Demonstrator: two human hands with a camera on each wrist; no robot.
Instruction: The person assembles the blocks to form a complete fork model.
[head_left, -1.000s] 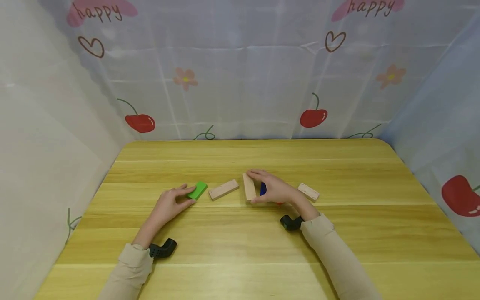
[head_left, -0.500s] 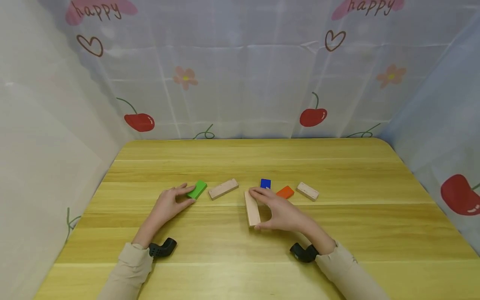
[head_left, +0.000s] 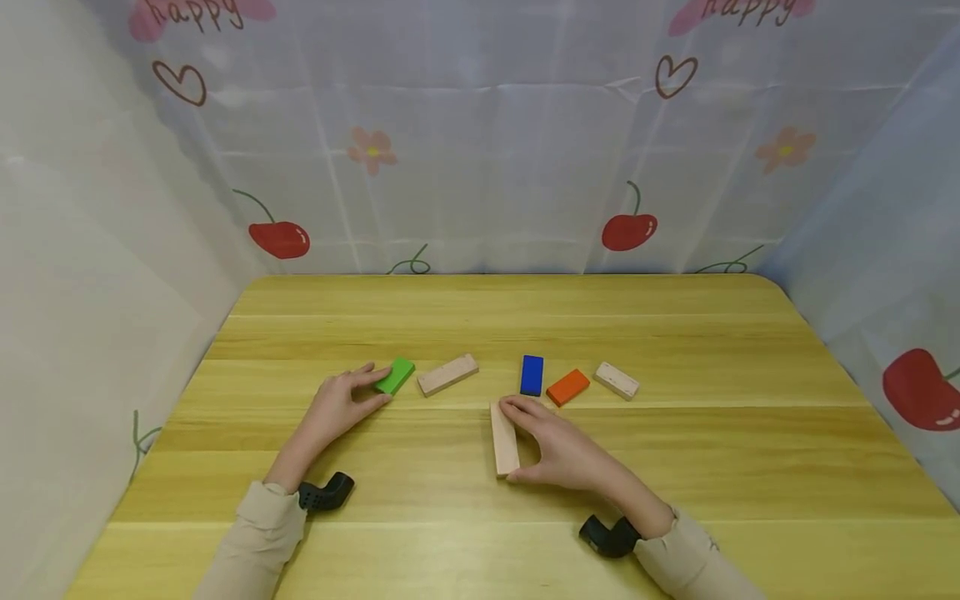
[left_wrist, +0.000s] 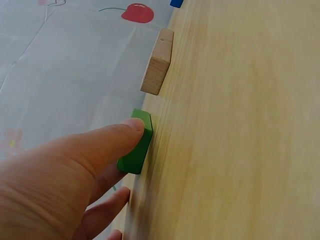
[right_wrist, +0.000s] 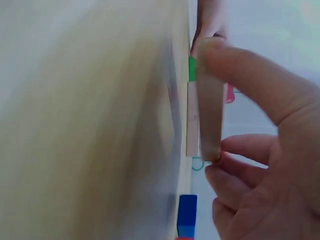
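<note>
My left hand (head_left: 339, 410) pinches a green block (head_left: 395, 377) between thumb and fingers, low at the tabletop; the left wrist view shows the thumb pressed on the green block (left_wrist: 139, 150). With thumb and fingers at its two ends, my right hand (head_left: 566, 450) grips a long plain wooden block (head_left: 505, 442) near the middle of the table. In the right wrist view this wooden block (right_wrist: 211, 112) appears above the tabletop. A second long wooden block (head_left: 448, 375) lies between the hands, just right of the green one.
Beyond my right hand lie a blue block (head_left: 532, 375), an orange block (head_left: 567, 387) and a shorter pale wooden block (head_left: 617, 380). They rest flat on the wooden table (head_left: 420, 533). A patterned curtain (head_left: 480, 167) hangs behind the table's far edge.
My right hand has brought the long wooden block toward me, uncovering the blue and orange blocks. My left hand and the green block have stayed in place.
</note>
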